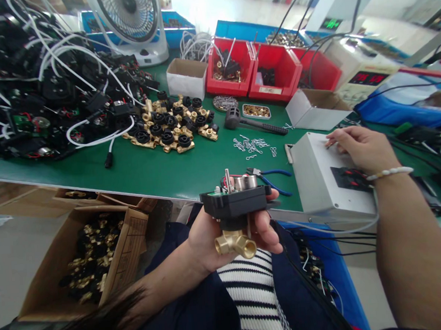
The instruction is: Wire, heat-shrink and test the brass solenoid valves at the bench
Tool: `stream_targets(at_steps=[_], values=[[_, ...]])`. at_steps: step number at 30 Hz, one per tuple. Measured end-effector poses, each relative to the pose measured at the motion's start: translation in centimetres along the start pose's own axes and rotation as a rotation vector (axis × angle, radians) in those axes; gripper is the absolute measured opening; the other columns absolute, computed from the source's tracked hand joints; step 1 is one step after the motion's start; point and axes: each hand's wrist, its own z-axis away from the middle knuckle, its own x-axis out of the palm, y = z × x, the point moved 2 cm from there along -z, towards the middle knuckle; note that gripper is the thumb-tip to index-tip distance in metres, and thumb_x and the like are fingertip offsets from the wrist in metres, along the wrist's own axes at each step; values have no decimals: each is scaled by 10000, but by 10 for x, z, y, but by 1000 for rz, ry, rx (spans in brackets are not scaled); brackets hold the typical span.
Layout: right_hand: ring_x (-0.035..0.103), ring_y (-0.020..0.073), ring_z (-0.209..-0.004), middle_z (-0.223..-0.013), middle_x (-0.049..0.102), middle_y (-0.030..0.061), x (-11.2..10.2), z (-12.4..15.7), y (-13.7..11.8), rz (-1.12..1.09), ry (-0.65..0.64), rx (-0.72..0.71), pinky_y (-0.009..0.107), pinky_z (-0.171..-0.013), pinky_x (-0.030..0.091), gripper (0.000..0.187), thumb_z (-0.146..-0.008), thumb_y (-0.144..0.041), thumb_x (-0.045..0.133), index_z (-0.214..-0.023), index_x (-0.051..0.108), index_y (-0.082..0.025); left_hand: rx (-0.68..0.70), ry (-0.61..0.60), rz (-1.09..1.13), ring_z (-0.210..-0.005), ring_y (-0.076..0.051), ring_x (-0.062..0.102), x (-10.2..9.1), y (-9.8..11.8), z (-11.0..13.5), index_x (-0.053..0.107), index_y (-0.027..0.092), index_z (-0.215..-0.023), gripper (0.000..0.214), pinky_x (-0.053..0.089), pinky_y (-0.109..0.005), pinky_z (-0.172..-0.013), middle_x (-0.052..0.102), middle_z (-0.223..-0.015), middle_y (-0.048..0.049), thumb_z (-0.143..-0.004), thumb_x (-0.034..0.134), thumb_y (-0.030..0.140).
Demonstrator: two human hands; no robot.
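Leftward of the held unit, a carton holds fittings

We are in an assembly workshop, as we see a bench with valves, pliers, hammer and bins.

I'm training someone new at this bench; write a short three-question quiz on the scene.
1. True or false: the left hand holds a black-cased unit with a brass fitting beneath.

2. Which is the right hand at: (a) a black long-handled mallet, (b) a pale grey rectangular box, (c) a round white fan?

3. What colour are the handles of the metal pliers on the green tabletop?

Key: 1. True. 2. b. 3. Blue.
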Motion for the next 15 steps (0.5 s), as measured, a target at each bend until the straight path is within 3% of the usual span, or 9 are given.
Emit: stream_targets(at_steps=[7,15], values=[[456,110,-558,-726,665,44,1,2,-2,11,-9,8,233,-588,390,174,-872,-226,555,-759,667,-157,42,-87,29,-683,-171,720,2,1,2,677,51,-1046,330,598,-296,-721,722,-724,-64,-861,569,302],[449,108,-542,-725,683,47,0,2,-1,5,4,-4,229,-573,393,177,-873,-228,572,-758,686,-155,26,-20,13,-665,-184,701,2,2,1,685,48,-1012,300,587,-311,-692,703,-706,-70,-832,587,268]])
